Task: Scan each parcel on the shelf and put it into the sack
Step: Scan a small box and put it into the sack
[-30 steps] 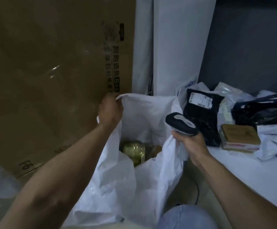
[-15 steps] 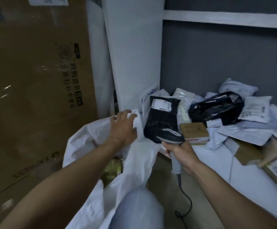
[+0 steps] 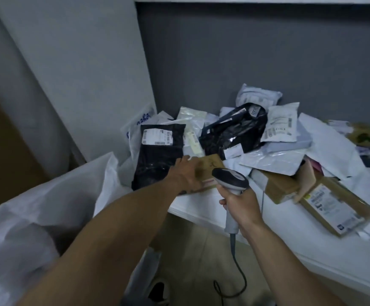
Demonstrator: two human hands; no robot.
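Over the near edge of the shelf (image 3: 197, 207), my left hand (image 3: 185, 174) now lies on the small brown box (image 3: 211, 164). It has left the rim of the sack (image 3: 58, 195), which it held half a second ago. The sack sags open to that hand's left, beside the forearm. Blur hides the fingers, so I cannot tell whether they grip the box or only rest on it. Just left of the hand lies the black parcel (image 3: 157, 160) with its white label. To its right, my right hand (image 3: 242, 203) is still wrapped round the handle of the scanner (image 3: 230, 181), whose cord (image 3: 241, 274) hangs below. The heap of parcels (image 3: 279, 133) lies beyond both hands.
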